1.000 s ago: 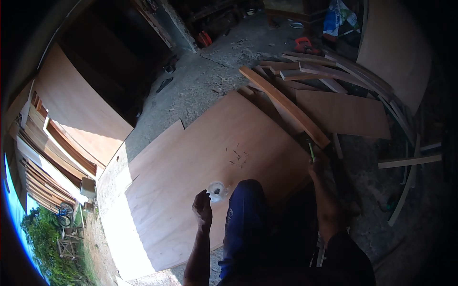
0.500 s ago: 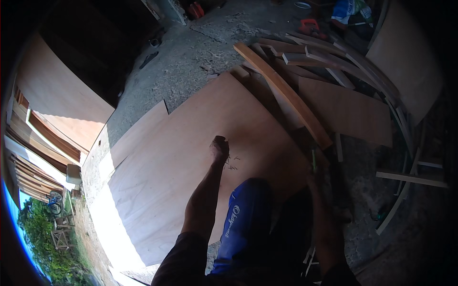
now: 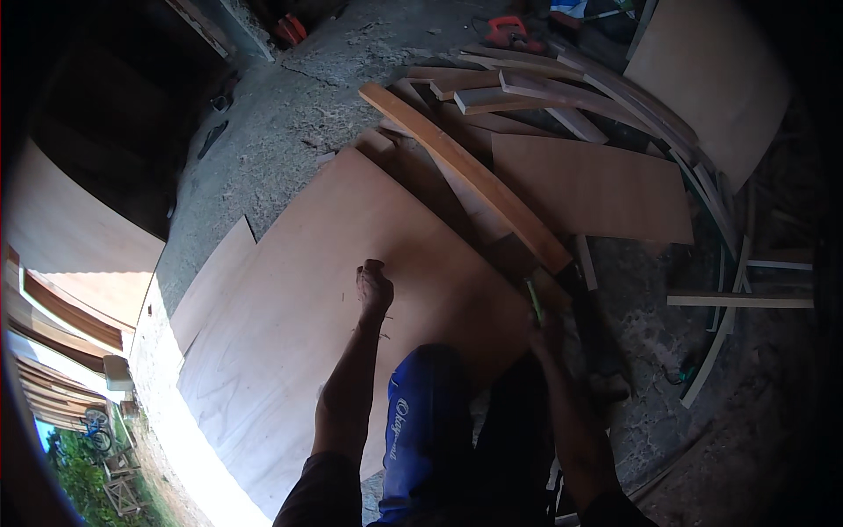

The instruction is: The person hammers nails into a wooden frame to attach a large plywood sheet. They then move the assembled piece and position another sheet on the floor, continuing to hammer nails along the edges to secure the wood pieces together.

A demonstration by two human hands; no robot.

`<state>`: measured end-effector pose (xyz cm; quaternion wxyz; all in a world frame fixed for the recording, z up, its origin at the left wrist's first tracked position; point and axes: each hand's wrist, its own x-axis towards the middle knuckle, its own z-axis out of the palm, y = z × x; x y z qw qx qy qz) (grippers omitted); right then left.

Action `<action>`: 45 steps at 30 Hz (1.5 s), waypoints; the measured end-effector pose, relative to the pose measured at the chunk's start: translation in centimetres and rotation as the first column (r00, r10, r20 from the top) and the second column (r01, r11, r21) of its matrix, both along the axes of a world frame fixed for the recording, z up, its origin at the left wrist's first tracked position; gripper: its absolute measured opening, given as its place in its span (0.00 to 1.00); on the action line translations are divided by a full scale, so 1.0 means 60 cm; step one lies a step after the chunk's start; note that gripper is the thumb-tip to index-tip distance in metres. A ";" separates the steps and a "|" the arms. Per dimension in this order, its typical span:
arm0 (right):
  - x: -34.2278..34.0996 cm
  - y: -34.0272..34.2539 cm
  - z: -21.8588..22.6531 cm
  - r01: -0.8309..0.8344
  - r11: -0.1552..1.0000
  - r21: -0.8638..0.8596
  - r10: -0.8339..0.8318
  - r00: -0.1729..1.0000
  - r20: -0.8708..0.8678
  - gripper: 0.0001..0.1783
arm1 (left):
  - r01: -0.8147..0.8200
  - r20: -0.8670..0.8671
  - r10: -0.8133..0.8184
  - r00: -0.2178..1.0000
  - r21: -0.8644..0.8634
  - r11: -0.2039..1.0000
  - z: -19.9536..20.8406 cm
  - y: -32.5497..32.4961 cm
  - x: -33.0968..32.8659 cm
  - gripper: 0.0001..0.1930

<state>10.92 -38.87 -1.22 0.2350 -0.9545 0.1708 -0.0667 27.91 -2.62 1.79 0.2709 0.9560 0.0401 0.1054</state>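
A large plywood sheet lies in front of me, and my left hand rests on its middle. The fingers of this hand are curled closed; whatever they hold, if anything, is hidden. Several small loose nails lie on the sheet beside my left wrist, partly covered by the arm. At the sheet's right edge my right hand is closed round a thin green handle. The working end of that tool is too dark to make out. My knee in blue trousers is over the near part of the sheet.
A long wooden beam lies beyond the sheet's right edge. Behind it are piled boards and a smaller plywood piece. A red power tool stands on the concrete floor. More sheets lean at the left.
The view has swung, shifting the scene leftward. My left hand has moved rightward across the sheet, over part of the nails. My right hand still grips the green handle.
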 end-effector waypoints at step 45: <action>0.257 0.164 0.213 -0.517 0.847 0.127 0.507 0.856 0.100 0.31 | -0.076 0.069 0.095 0.993 -0.240 0.968 -0.022 -0.214 0.122 0.15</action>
